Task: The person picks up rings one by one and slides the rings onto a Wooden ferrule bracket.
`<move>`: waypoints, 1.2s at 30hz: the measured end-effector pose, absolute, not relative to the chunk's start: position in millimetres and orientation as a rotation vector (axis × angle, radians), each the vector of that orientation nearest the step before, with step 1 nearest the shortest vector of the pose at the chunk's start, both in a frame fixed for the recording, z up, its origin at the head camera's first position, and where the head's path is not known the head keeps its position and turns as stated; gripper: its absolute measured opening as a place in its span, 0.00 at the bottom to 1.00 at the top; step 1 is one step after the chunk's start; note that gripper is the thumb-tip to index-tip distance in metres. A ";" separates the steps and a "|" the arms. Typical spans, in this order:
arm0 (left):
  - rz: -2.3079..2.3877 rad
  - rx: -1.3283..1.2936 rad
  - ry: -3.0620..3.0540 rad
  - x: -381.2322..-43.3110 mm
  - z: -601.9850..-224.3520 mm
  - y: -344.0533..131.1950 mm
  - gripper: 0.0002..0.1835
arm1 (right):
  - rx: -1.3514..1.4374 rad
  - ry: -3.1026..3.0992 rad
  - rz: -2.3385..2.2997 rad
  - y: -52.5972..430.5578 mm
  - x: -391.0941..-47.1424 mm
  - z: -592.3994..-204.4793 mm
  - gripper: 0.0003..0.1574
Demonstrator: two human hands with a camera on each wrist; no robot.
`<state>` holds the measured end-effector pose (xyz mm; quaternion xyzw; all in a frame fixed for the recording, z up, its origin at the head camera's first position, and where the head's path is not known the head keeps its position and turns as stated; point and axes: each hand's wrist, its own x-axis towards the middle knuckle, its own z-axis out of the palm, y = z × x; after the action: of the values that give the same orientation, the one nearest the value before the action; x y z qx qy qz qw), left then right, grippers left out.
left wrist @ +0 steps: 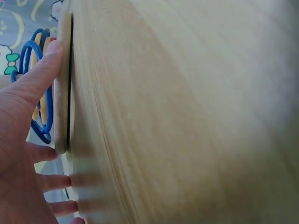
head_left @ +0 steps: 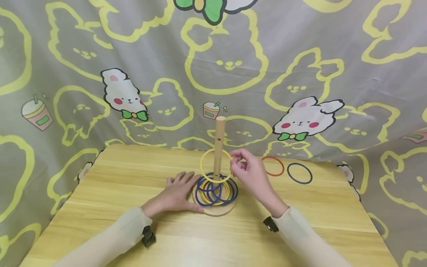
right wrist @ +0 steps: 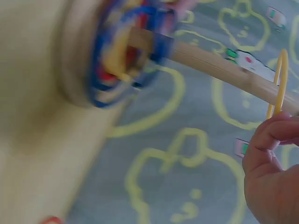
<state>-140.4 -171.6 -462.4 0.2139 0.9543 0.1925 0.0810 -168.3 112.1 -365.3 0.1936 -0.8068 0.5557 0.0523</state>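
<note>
My right hand (head_left: 250, 172) pinches a yellow ring (right wrist: 281, 84) at its right side, between thumb and fingers. The ring circles the upright wooden post (head_left: 219, 137), above the pile. Around the foot of the post lie several blue rings (head_left: 237, 193) and yellow ones; some red shows among them in the right wrist view. They overlap unevenly on the round wooden base (head_left: 218, 211). My left hand (head_left: 176, 194) rests at the base's left side, fingers spread, the thumb (left wrist: 39, 74) along its near edge.
On the wooden table (head_left: 133, 170), a red ring (head_left: 283, 168) and a separate blue ring (head_left: 311, 175) lie flat to the right, behind my right forearm. A grey patterned curtain (head_left: 160, 55) hangs behind the table and along its sides.
</note>
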 end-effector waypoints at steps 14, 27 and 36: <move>0.690 0.651 2.855 -143.6 -467.8 -171.6 0.70 | 0.560 -2.816 1.612 127.6 -163.2 -437.9 0.13; 0.612 0.616 2.850 -141.7 -460.9 -167.8 0.68 | 0.409 -2.774 1.552 180.2 -175.2 -452.6 0.11; 0.602 0.656 2.861 -142.6 -462.1 -171.5 0.68 | 0.379 -2.922 1.182 250.8 -227.4 -450.7 0.24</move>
<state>-142.6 -171.5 -462.1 0.2184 0.9523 0.2006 0.0727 -227.4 250.8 -450.7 0.1192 -0.9203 0.3723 -0.0167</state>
